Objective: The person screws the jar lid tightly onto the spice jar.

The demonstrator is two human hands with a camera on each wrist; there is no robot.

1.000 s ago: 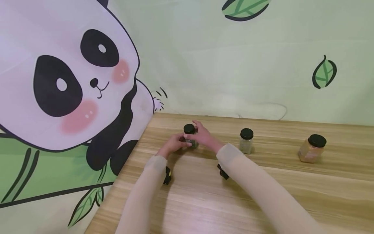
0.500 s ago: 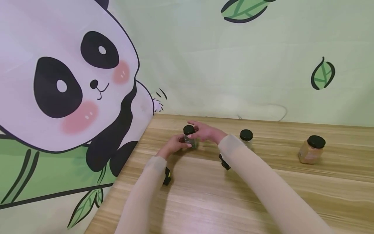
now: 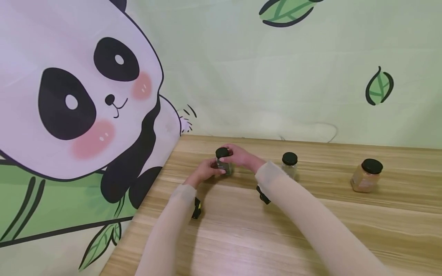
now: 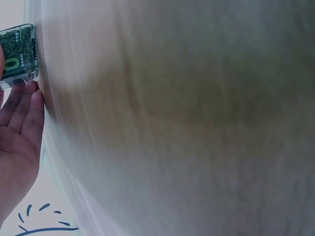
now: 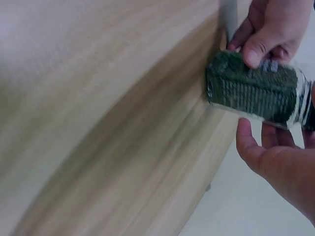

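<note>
A small clear jar [image 3: 224, 167] with dark green flaky contents stands at the back left of the wooden table, capped by a black lid [image 3: 221, 152]. My left hand [image 3: 206, 171] grips its lower body, the thumb across the front. From the right, my right hand [image 3: 239, 156] holds the lid, thumb in front and the other fingers mostly hidden behind. The right wrist view has the jar [image 5: 253, 91] between both hands, printed text along its side. Only a corner of the jar [image 4: 19, 51] enters the left wrist view, beside the fingers of the left hand [image 4: 19, 147].
To the right, a black-lidded jar [image 3: 289, 168] with pale contents stands partly behind the right sleeve. Farther right is a wider jar [image 3: 366, 179] with orange-tan contents. A panda-printed cloth [image 3: 114, 126] borders the table [image 3: 228, 237] on the left; a pale green one backs it.
The right hand's fingers lifted and spread near the lid half a second ago, then closed round it again. The left hand and the jar have kept their place.
</note>
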